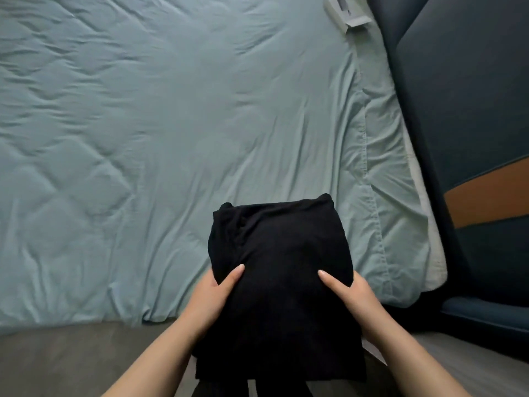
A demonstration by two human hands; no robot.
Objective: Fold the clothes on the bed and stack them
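We see folded black garment (279, 270) at near edge of bed (148, 133), far part over pale blue sheet, near part hanging past edge towards floor (57, 365). Left hand (213, 293) grips its left side, right hand (355, 296) its right side, thumbs on top, other fingers hidden beneath. We cannot tell whether garment rests on bed. White box (346, 12) lies at far right corner, beside dark headboard (463, 110).

- I see a wrinkled, pale teal bed sheet (171, 124) filling most of the view.
- A dark blue padded panel (463, 110) with a brown stripe (486, 202) runs along its right.
- Grey-brown floor (57, 362) lies nearest me.
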